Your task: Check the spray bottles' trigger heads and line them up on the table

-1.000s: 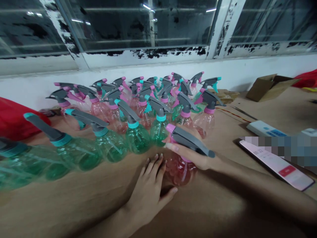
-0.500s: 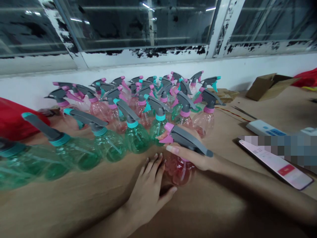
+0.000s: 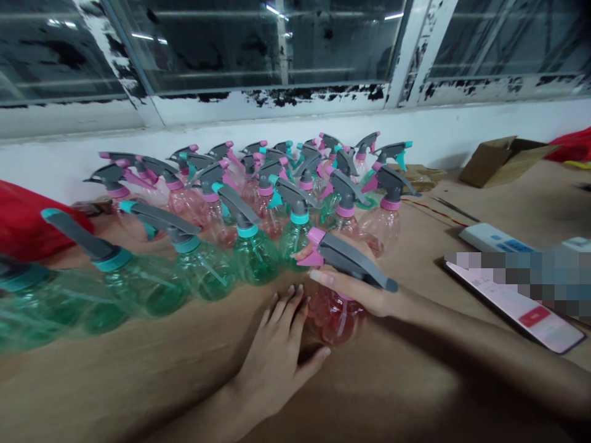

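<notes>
Dark windows back this desk, green bottles lined up along the left! Right hand has its fingers clamped around the neck of the pink spray bottle, on the desk; left hand lies just beside it, fingers slightly apart.

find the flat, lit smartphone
The flat, lit smartphone lies at right in the head view, between the bare right forearm and the white, blue-buttoned device.

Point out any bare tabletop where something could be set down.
Bare tabletop lies between the front green bottles and the left grip; another patch separates the right grip from the phone. It's crowded toward the wall, where pink bottles stand packed with green ones.
</notes>
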Demonstrator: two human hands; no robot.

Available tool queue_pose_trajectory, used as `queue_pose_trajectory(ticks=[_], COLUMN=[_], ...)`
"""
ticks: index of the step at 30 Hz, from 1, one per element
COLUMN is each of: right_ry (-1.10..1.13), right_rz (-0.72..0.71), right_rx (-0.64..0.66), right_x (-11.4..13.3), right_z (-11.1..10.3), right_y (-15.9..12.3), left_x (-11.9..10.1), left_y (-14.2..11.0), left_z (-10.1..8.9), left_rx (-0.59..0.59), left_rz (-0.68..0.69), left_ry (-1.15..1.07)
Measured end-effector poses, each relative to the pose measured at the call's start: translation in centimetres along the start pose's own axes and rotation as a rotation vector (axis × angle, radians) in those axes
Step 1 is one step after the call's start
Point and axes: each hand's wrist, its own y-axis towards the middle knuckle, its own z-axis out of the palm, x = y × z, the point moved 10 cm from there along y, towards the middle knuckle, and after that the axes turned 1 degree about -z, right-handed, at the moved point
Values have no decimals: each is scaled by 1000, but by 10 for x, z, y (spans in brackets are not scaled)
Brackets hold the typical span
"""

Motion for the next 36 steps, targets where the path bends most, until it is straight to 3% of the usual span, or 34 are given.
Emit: queue_pose_trajectory(ticks=[36], right_ry=[0], right_rz=[42], right_rx=[2], right_x=[-4], right_z=[1], right_y=[0], left_x=[0], left_y=[1], left_z=[0], left_rx=[24], left_rz=[-6], left_ry=[6])
